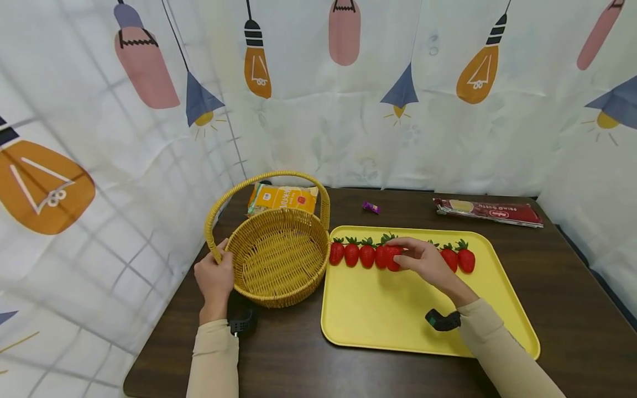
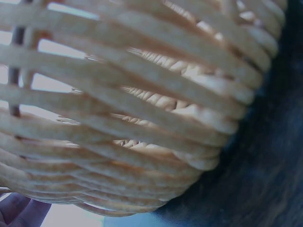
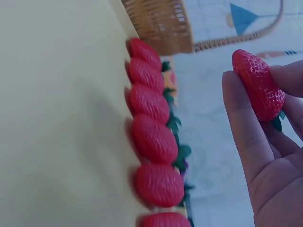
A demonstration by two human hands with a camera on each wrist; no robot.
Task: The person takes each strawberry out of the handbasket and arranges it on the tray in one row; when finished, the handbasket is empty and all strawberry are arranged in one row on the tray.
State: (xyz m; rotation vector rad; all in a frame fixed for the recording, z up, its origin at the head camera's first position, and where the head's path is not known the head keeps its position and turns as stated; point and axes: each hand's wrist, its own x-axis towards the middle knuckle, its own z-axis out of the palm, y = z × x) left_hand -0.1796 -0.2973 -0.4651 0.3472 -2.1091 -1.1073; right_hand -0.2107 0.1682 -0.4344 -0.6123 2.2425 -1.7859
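My left hand grips the yellow woven basket at its left side, where the tall handle meets the rim. Inside, the basket's woven bottom shows bare. Close up in the left wrist view, the weave hides most of that hand. Between thumb and fingers, my right hand pinches a red strawberry with green leaves, held above the yellow tray. A row of several strawberries lies along the tray's far edge; my right hand covers part of it in the head view.
Behind the basket lies an orange and yellow packet. A small purple wrapped sweet sits beyond the tray, and a long dark red packet is at the back right. Patterned curtains stand behind and beside the dark table.
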